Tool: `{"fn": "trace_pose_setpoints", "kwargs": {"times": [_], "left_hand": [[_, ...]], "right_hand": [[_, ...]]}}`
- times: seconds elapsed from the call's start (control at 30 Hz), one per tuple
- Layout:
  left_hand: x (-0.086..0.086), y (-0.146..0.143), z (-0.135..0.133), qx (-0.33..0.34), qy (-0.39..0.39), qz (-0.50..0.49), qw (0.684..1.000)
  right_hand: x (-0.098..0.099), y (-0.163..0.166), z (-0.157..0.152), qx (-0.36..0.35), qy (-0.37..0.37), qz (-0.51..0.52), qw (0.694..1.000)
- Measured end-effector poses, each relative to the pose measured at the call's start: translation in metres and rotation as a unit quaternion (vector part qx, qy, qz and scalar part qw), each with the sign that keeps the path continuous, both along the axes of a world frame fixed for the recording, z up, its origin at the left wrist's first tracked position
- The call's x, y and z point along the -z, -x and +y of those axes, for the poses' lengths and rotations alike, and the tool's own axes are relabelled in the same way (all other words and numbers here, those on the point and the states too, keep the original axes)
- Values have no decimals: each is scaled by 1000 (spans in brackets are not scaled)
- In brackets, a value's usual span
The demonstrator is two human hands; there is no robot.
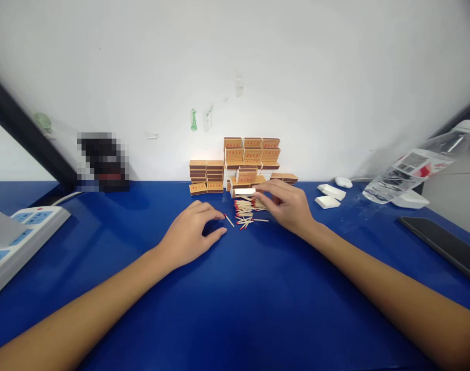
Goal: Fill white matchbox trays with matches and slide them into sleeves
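The right hand (288,206) pinches the white oblong cardboard tray (244,191), best lightly, toward the blue desk's (235,309) back edge; the left hand (186,234) gapes beside a red-tipped wooden match (229,221).

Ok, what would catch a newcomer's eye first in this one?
The stacked matchboxes by the white wall, with red-tipped matches piled before them on the blue table. The right hand appears to hold a small white tray by the pile; the left hand is open beside a loose match.
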State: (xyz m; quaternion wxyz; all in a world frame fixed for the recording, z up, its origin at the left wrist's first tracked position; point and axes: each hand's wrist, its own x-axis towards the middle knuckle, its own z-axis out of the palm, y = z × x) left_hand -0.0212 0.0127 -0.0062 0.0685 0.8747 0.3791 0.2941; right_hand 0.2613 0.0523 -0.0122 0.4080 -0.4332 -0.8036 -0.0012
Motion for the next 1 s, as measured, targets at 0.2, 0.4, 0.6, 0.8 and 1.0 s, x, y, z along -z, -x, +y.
{"fn": "trace_pose_setpoints", "kwargs": {"times": [0.2, 0.4, 0.6, 0.8, 1.0], "left_hand": [[2, -2, -1, 28, -6, 51, 998], [0, -5, -4, 23, -8, 96, 995], [-7, -15, 1, 22, -21, 129, 991], [-12, -28, 10, 30, -51, 157, 986], [-11, -39, 13, 40, -75, 157, 984]], "right_hand": [[-6, -2, -3, 3, -29, 17, 999], [-14, -13, 0, 7, -62, -3, 998], [-32, -43, 1, 78, -78, 10, 994], [-34, -69, 13, 109, -164, 30, 980], [-36, -74, 14, 118, -149, 9, 982]]}}
